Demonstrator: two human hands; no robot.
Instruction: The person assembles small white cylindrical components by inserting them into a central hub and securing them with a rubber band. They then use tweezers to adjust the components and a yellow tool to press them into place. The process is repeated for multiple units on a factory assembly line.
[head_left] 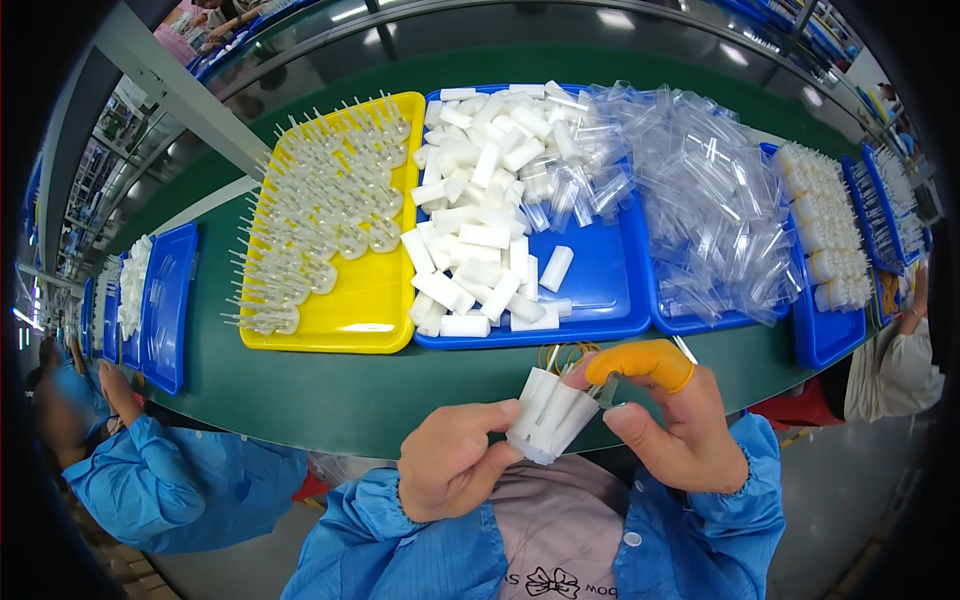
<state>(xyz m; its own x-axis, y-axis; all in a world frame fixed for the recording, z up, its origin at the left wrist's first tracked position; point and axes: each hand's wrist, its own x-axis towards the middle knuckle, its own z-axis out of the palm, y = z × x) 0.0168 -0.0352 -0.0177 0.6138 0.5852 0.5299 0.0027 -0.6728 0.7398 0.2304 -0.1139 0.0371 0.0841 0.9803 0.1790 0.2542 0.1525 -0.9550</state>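
In front of my chest, a bundle of white pieces (pixel 550 415) stands tilted, with thin pale stems at its top. Its left side is pinched between the thumb and fingers of my left hand (pixel 447 462). My right hand (pixel 685 430) wears an orange finger cot (pixel 650 364) on its index finger, which curls over the bundle's upper right edge. A small clear plastic piece (pixel 608 390) shows between that index finger and thumb, against the bundle; whether it is joined to the bundle I cannot tell. Rubber bands (pixel 572 353) lie just behind the bundle.
A yellow tray (pixel 365 325) holds rows of stemmed translucent parts. Right of it, a blue tray (pixel 610 270) carries white foam-like blocks, and another holds clear plastic sleeves (pixel 710 180). Further right, a blue tray (pixel 830 345) contains white bundles. A co-worker's blue sleeve (pixel 190 480) is at left.
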